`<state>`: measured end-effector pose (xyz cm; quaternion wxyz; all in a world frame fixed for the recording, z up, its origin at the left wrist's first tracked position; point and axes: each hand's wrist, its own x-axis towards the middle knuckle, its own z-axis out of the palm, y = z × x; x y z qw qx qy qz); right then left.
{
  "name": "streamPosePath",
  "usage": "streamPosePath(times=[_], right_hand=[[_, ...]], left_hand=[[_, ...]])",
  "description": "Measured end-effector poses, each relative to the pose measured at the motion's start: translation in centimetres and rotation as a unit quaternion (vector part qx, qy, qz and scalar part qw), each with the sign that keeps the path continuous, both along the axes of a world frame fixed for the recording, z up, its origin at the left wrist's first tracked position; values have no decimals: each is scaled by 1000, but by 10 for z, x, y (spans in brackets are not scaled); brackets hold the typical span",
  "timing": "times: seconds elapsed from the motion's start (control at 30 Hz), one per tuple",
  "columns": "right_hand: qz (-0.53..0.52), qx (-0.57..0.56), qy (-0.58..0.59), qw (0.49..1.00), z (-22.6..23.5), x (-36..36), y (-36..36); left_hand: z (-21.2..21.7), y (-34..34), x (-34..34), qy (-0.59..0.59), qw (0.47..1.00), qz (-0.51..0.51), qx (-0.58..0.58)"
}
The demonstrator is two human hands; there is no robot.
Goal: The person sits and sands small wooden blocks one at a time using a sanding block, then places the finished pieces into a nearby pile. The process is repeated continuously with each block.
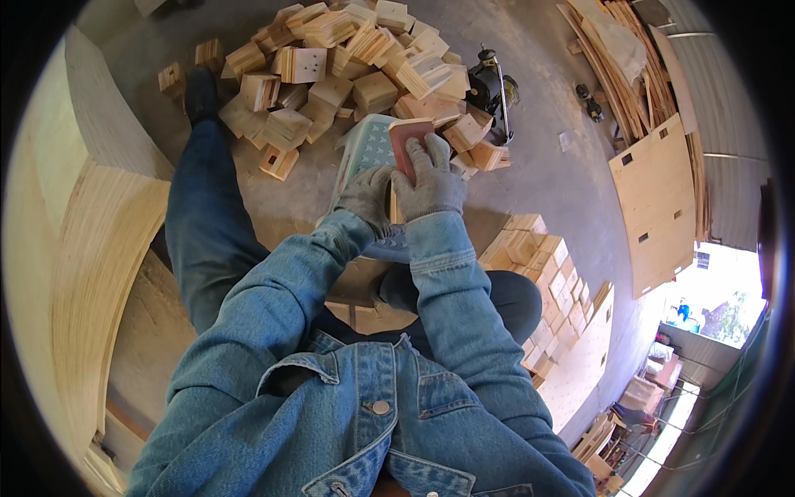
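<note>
Both of my hands wear grey gloves and are close together over a light blue plastic stool [364, 139] with a patterned top. My right hand [432, 184] grips a flat, reddish-brown sanding block [406, 134], its fingers laid over the upper face. Beside it, my left hand [367, 197] has its fingers curled against a pale wooden block [395, 212]. Only a narrow strip of that block shows between the hands; the rest is hidden under my right hand and the sanding block.
A heap of loose wooden blocks [374, 91] lies beyond the stool, with a black-and-yellow power tool [497, 87] at its right. Stacked blocks [542, 290] stand by my right knee. Large plywood [108, 215] rises at left; sheets [658, 195] lean at right.
</note>
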<state>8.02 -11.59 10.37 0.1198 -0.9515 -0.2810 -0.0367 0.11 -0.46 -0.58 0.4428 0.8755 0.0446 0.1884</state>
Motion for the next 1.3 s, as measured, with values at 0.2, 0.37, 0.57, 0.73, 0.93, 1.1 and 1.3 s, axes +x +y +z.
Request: streamPosePath(times=[0.2, 0.37, 0.57, 0.73, 0.93, 1.1, 1.3], right_hand=[[-3, -59, 39, 997, 27, -79, -44], [31, 4, 29, 999, 24, -124, -88], [39, 18, -4, 999, 22, -88, -71], [-35, -43, 5, 998, 10, 1, -29], [-59, -55, 46, 996, 10, 23, -22], [-45, -53, 21, 997, 17, -59, -65], [-13, -4, 41, 999, 23, -121, -104]], left_hand=[[-13, 4, 2, 43, 999, -23, -14], [5, 4, 0, 39, 998, -29, -33], [5, 4, -2, 13, 1000, -21, 4], [9, 5, 0, 66, 997, -24, 14], [5, 2, 3, 93, 995, -23, -13], [8, 4, 2, 30, 999, -18, 8], [1, 3, 3, 2, 1000, -3, 25]])
